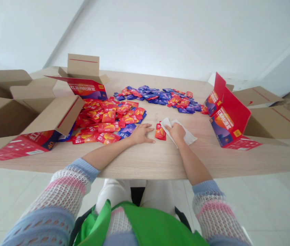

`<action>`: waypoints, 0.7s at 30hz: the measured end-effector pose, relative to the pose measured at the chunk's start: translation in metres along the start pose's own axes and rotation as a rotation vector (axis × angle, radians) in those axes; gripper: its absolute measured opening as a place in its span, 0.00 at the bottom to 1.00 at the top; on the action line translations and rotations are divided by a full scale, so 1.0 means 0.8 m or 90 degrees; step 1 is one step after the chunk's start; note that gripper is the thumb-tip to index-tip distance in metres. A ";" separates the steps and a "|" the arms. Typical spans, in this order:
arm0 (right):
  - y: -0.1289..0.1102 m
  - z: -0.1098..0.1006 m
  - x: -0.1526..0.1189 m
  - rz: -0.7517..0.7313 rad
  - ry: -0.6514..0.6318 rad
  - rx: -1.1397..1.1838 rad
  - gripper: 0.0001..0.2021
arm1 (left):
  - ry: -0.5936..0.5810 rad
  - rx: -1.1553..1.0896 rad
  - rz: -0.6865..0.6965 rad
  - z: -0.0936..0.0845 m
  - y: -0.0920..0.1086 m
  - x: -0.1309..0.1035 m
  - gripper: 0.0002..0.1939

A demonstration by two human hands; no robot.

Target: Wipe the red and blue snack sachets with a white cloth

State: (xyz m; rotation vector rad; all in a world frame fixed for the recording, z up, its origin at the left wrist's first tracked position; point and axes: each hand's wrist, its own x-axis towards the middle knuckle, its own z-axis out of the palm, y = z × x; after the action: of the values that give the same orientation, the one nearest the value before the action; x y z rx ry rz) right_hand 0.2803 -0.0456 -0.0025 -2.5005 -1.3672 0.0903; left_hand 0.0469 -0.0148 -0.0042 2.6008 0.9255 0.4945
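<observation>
The table (145, 164) bears sachets (108, 115), open boxes (223, 124) and a white sheet (190, 137), perhaps tissue

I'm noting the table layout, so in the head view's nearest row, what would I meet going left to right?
Front left carton, mostly red sachet pile, left hand, single red sachet, right hand on a white cloth, front right carton.

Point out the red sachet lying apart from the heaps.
It's the red sachet between the left hand and the right hand, by the white cloth; the other red sachets lie bunched in the heaps.
</observation>
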 end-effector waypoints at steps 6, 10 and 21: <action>0.020 -0.006 0.010 0.057 0.015 0.005 0.27 | 0.135 0.046 0.023 -0.013 0.031 -0.014 0.39; 0.022 -0.009 0.011 0.071 0.029 0.007 0.27 | 0.118 0.119 0.073 -0.002 0.061 -0.004 0.41; 0.025 -0.008 0.007 0.025 0.031 -0.010 0.25 | 0.034 0.226 -0.087 0.010 0.059 0.008 0.16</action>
State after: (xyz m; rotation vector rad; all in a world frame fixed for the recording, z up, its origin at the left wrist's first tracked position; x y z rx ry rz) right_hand 0.3011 -0.0527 -0.0016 -2.5262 -1.3060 0.0270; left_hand 0.0805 -0.0465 0.0099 2.8155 1.3035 0.3941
